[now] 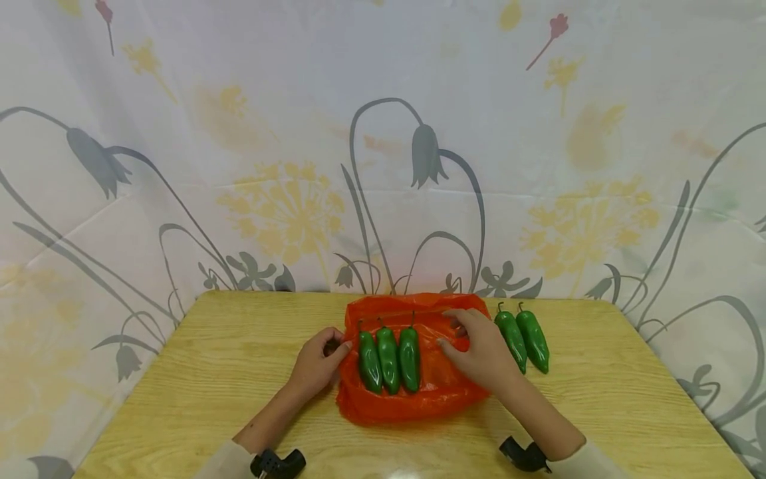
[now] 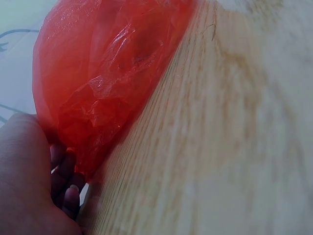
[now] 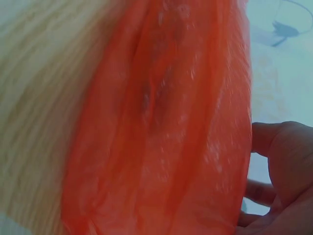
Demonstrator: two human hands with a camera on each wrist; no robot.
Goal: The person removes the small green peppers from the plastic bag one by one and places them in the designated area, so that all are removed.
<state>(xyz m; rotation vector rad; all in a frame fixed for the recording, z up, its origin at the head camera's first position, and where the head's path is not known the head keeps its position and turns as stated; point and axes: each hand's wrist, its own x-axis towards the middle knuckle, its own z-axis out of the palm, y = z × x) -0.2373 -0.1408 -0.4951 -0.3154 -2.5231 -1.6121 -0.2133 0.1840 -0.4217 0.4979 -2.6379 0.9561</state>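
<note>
Crinkled red bag (image 1: pixel 439 407), glossy peppers (image 1: pixel 387 360)

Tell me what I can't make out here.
Left wrist view: the green peppers inside the red bag, hidden by its wall.
Right wrist view: dark shapes showing through the bag, too blurred to identify.
Right wrist view: on the right hand, the ends of the fingers, hidden behind the bag.
Head view: the sleeves, cut off by the bottom edge.

There are five green peppers (image 1: pixel 388 360), one red bag (image 1: pixel 413 407), two hands (image 1: pixel 314 364) and one table (image 1: pixel 239 359).
</note>
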